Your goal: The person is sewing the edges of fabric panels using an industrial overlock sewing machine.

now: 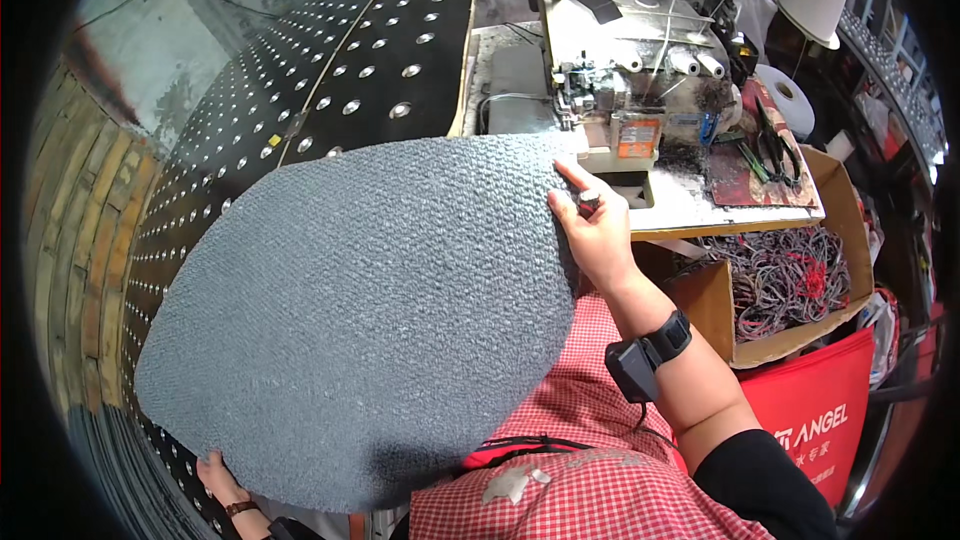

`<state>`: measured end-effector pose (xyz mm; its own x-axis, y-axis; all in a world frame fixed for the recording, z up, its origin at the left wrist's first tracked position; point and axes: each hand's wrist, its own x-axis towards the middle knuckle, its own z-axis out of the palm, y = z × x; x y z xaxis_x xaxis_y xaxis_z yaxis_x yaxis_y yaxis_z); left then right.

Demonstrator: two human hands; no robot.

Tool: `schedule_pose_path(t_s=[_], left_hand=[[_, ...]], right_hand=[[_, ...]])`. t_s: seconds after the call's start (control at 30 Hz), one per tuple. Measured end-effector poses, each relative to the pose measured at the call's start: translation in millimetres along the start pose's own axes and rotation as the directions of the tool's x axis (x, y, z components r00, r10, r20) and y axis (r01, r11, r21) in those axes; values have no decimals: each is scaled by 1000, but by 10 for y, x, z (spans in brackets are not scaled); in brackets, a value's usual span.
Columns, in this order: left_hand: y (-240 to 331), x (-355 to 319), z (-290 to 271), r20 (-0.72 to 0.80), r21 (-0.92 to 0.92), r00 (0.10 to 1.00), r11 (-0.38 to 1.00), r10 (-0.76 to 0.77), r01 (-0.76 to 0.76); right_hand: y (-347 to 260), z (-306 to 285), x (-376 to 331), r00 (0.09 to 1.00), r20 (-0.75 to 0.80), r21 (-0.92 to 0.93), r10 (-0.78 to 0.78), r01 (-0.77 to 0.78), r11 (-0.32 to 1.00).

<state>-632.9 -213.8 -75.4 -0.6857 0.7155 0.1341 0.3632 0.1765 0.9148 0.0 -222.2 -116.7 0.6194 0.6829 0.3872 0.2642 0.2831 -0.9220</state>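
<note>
Right hand [597, 235] pinches the upper-right edge of a big, rounded grey-blue textured fabric piece [360, 310], left hand [217, 478] gripping its lower-left edge — it's spread just in front of the white metal sewing machine [640, 45]. I'd support both sides evenly, edge flat — don't let fingers creep machine-ward.

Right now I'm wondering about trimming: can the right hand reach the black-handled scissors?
Probably yes: the right hand would have to release the grey mat, but nothing seems to block the way to the scissors.

The head fisheye faces both hands [600, 232] [222, 483] below
</note>
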Motion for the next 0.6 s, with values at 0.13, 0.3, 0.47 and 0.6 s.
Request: schedule_pose_path(t_s=[0.13, 0.3, 0.47, 0.6], left_hand=[[185, -116, 260, -25, 33, 1000, 999, -18, 19], [219, -155, 303, 70, -6, 997, 1000, 14, -14], [462, -288, 412, 60, -199, 988, 968, -145, 154], [315, -125, 287, 125, -283, 977, 937, -175, 204]], right_hand=[[79, -18, 193, 998, -53, 47, 28, -26, 999], [199, -50, 324, 998, -52, -49, 21, -23, 999], [125, -64, 365, 998, -58, -79, 37, -42, 996], [103, -123, 14, 998, 56, 50, -15, 12, 999]])
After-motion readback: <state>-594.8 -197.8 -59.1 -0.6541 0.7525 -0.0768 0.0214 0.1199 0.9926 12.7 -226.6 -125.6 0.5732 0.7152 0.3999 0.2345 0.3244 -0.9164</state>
